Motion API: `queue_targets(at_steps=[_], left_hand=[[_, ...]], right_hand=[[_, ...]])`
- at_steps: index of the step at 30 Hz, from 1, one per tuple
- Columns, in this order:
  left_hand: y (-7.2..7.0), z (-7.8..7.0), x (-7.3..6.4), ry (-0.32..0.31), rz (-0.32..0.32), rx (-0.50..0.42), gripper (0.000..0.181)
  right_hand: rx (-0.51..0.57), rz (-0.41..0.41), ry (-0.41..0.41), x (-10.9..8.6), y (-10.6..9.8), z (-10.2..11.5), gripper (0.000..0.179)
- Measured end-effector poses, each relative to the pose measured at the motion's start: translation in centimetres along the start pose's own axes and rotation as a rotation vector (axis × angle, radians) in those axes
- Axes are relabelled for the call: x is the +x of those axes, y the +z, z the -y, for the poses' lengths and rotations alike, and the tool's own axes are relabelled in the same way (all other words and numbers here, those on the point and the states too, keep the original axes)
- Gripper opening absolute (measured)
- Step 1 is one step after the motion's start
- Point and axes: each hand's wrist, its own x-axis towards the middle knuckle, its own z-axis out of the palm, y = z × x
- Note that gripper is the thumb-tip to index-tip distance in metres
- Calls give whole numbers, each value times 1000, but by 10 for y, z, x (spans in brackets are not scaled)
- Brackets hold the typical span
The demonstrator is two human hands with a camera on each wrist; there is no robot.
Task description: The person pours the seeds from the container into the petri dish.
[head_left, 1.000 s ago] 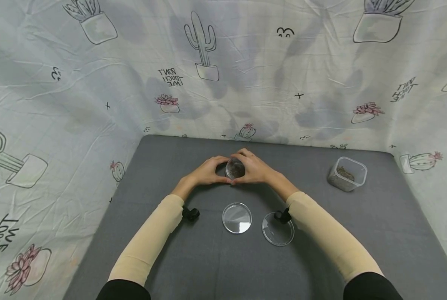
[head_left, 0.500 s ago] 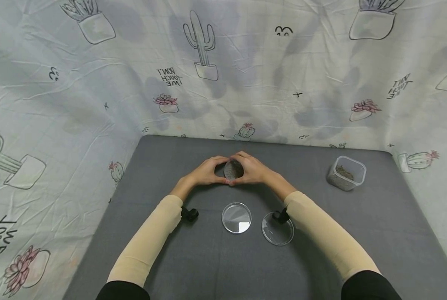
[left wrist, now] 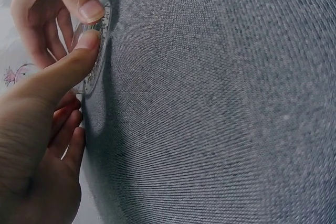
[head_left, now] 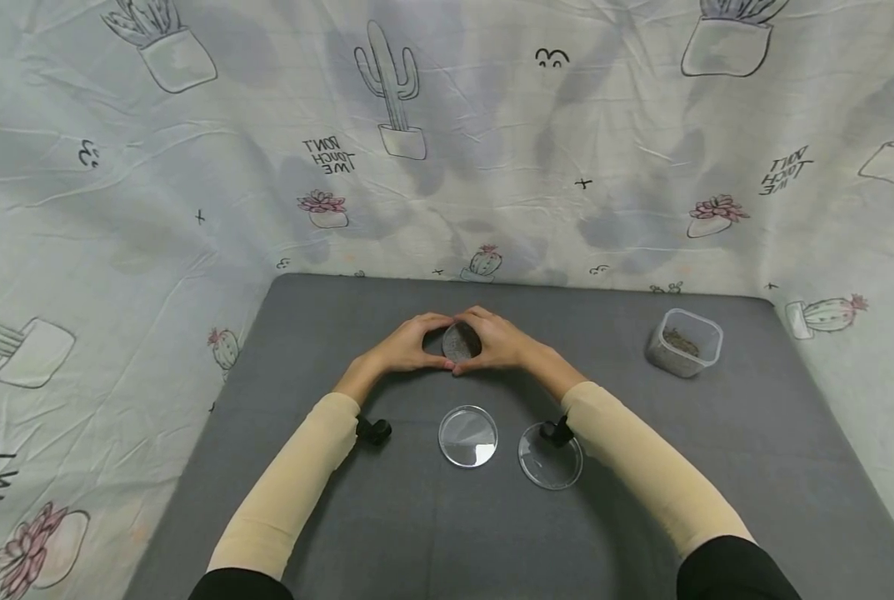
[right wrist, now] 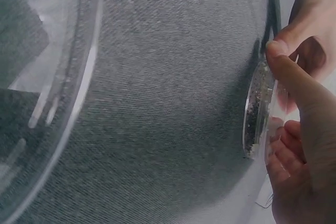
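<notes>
A small clear petri dish (head_left: pixel 459 343) holding a layer of grey-brown, soil-like grains is between my two hands over the far middle of the table. My left hand (head_left: pixel 409 343) grips its left side, thumb in front and fingers behind. From the right, my right hand (head_left: pixel 501 342) grips it the same way, and the two thumbs meet at the near rim. In the left wrist view the dish (left wrist: pixel 102 56) appears edge-on, close over the grey cloth, with both thumbs on its rim. Grains also show through the dish wall (right wrist: pixel 257 111) in the right wrist view.
Two clear round dish pieces (head_left: pixel 467 437) (head_left: pixel 550 457) lie on the grey tabletop (head_left: pixel 387 517) nearer the body, the right one partly under the right wrist camera. A clear plastic tub (head_left: pixel 684 343) with brown grains stands at the far right. Printed fabric (head_left: pixel 491 167) hangs behind.
The dish has tilted and turned slightly in both hands, and its grains now look more evenly spread. The right hand has lowered a little. The whole head view has shifted slightly.
</notes>
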Motion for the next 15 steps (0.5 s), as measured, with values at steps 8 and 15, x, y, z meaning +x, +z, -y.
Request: queue_targets(at_steps=[8,15], left_hand=[[12,27,9,-9,-32,-35,94],[13,27,9,-4,-34,-46,93]], right_hand=[[28,-14,-10,6,11,-21,111],[-1,-29,-22,7,14,-24,109]])
